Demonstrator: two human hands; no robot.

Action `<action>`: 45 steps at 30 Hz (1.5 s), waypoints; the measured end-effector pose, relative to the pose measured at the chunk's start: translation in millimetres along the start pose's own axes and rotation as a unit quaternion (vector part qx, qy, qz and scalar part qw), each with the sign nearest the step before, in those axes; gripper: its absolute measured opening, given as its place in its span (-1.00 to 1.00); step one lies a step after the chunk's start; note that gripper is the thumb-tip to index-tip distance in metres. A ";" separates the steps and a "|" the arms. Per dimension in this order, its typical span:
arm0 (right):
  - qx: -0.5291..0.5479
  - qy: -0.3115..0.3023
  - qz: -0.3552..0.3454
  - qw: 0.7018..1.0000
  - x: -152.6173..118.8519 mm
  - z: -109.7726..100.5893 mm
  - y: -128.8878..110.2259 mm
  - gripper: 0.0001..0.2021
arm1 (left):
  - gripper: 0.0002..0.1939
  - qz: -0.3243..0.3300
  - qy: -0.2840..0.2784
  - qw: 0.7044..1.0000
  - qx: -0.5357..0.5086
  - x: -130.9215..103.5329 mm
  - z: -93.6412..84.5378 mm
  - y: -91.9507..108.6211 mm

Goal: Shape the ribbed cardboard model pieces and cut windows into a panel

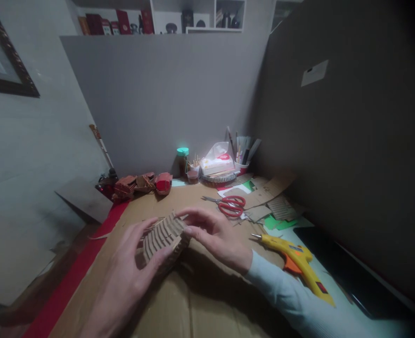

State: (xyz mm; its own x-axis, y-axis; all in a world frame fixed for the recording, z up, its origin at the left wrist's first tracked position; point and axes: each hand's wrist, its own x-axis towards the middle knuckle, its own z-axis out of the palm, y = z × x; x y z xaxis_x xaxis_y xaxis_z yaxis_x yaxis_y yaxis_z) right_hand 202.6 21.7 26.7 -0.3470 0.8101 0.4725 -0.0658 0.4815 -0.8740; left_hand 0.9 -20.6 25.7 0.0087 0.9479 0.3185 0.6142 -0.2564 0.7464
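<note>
Between my two hands is a small boxy piece made of corrugated cardboard, its dark ridges facing up. My left hand grips it along the left and near sides, thumb on the near edge. On the far right corner, my right hand pinches it between thumb and fingers. Its underside is hidden. Beyond my right hand lie red-handled scissors, blades pointing left. A yellow hot glue gun with an orange trigger rests to the right, its nozzle toward my right hand.
A cardboard sheet covers the table. Cardboard scraps lie at the right, near a black flat device. Reddish cardboard pieces sit at the back left. Along the grey panel stand a tissue pack, a teal-lidded jar and a brush cup.
</note>
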 end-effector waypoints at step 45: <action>-0.121 -0.008 -0.072 0.990 -9.3 2.7 -13.7 -0.84 | -0.62 0.212 0.105 0.960 0.149 -13.1 17.0 6.3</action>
State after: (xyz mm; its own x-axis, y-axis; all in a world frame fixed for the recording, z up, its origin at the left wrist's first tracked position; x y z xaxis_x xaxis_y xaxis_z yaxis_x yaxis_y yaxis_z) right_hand 204.2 6.6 34.0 -0.3659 0.7232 0.5857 0.1095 0.6585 -0.7446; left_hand 18.0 -31.4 16.3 0.1667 0.7034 0.6910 0.7897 -0.5149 0.3336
